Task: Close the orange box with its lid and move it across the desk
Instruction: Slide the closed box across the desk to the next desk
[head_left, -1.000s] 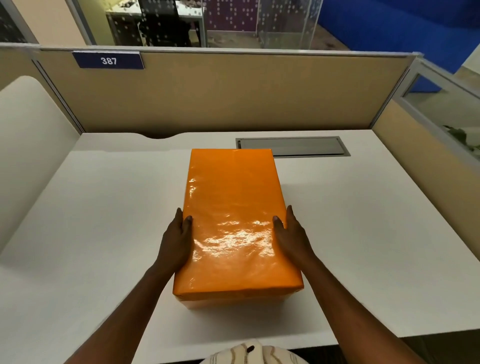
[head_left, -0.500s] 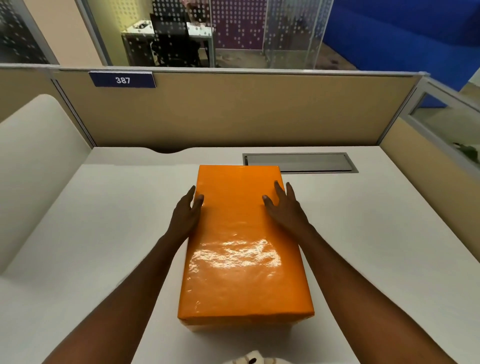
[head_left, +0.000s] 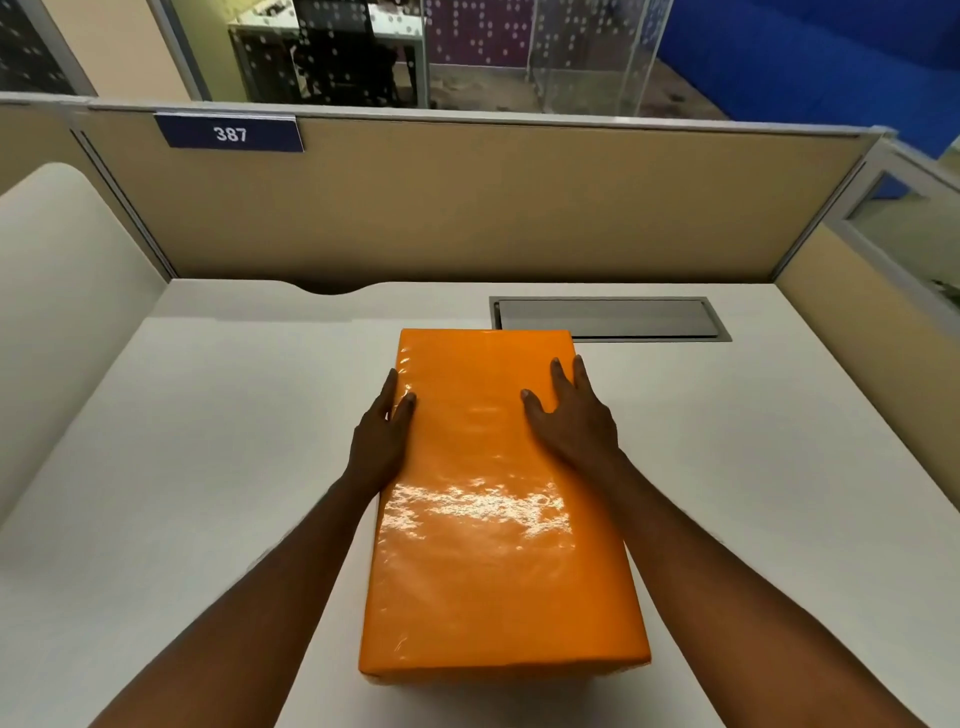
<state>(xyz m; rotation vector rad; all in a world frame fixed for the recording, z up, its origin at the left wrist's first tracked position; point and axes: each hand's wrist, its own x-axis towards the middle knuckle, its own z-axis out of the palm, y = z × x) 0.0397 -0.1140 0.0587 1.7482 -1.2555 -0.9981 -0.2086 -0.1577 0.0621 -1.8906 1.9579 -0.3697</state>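
With both hands pressed to its far half, the orange box (head_left: 498, 499) sits on the white desk (head_left: 208, 467), lid (head_left: 483, 571) already on, glossy wrap catching glare just behind the hands. Left hand (head_left: 382, 441) lies along the box's left edge, thumb on the lid top, the other fingers (head_left: 388, 387) down the side wall; flat contact, not a closed grip. Right hand (head_left: 574, 421) rests on top near the right edge, fingers (head_left: 563, 382) spread and pointing away from the person, thumb angled inward; palm-down, no clench. So both grips are released-flat, pressing or steadying the box, nothing wrapped around it. Between the two hands is bare lid. Beyond the right fingertips, the box's far right corner nearly meets a grey recessed cable hatch (head_left: 610, 318) set in the desk; touching or overlapping, cannot tell. Ahead of both hands stands the tan partition (head_left: 467, 208) with a blue tag reading 387 (head_left: 230, 133), up and left of the left hand. Curved white side panel (head_left: 57, 291) well out to the left. Near end of the box sits between the forearms, close to the person.
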